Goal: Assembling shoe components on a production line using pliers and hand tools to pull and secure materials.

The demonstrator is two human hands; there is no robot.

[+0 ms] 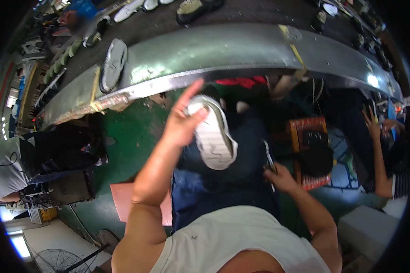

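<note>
Left hand (183, 119) is raised in front of the chest, fingers wrapped round the heel end of a white, ribbed-sole sports shoe (212, 136), index finger sticking up free. Sole faces the camera. Shoe's long axis runs from the hand down and to the person's right, toe end hanging over the dark blue trousers on the lap (223, 182). Left forearm is steep, elbow low and near the torso.

Right hand (280, 176) sits lower, by the right thigh, closed round a thin metal tool (269, 157) that points up toward the shoe's toe. Tool tip and shoe are near but apart.

The left hand has the shoe; the right is the free worker. Grey curved conveyor belt (223, 50) runs just beyond, carrying a pale loose shoe sole (113, 63).
</note>
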